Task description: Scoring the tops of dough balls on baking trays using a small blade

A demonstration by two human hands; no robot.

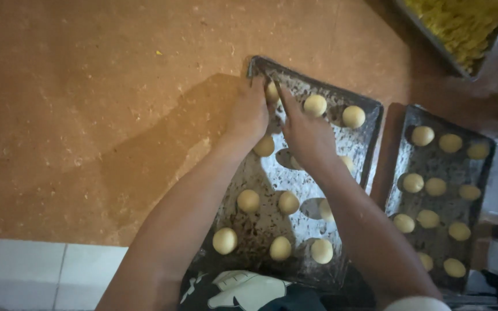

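Both hands meet at the far left corner of the near baking tray (350,103), where the left hand (249,115) and right hand (304,135) pinch one small dough ball (271,92) between their fingertips.

Dough balls (249,201) on near tray (318,92), second tray (402,173) right (also filled)

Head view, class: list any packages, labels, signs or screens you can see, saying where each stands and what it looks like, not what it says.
None: no package, label, sign or screen shows.
Only containers are in view:
Metal baking tray, centre, rectangular, grey, holding pale dough balls; both hands at its far corner.
Second baking tray, right, same kind, holding dough balls too.
Metal tray of yellow strands, top right corner.
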